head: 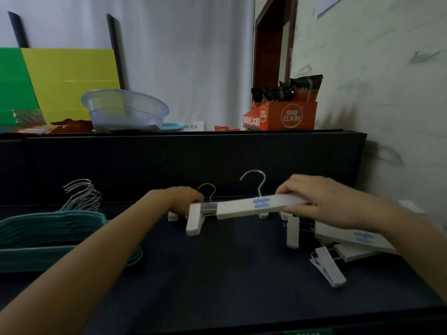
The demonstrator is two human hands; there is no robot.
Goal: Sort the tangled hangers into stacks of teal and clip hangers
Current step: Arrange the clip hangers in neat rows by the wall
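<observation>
A white clip hanger [242, 206] with a metal hook is held level above the dark surface. My right hand [321, 201] grips its right end. My left hand [182, 199] is curled at its left end, behind the left clip; what its fingers grip is partly hidden. A second metal hook [208, 189] shows behind my left hand. Under my right wrist lies a pile of white clip hangers [350, 240], one clip sticking out toward me. A stack of teal hangers [48, 235] with bunched metal hooks lies at the left.
A dark raised ledge [193, 155] runs behind the work surface. On it stand a clear plastic basin [125, 110], an orange snack box [283, 114] and green and yellow boards [60, 78]. A wall closes the right side.
</observation>
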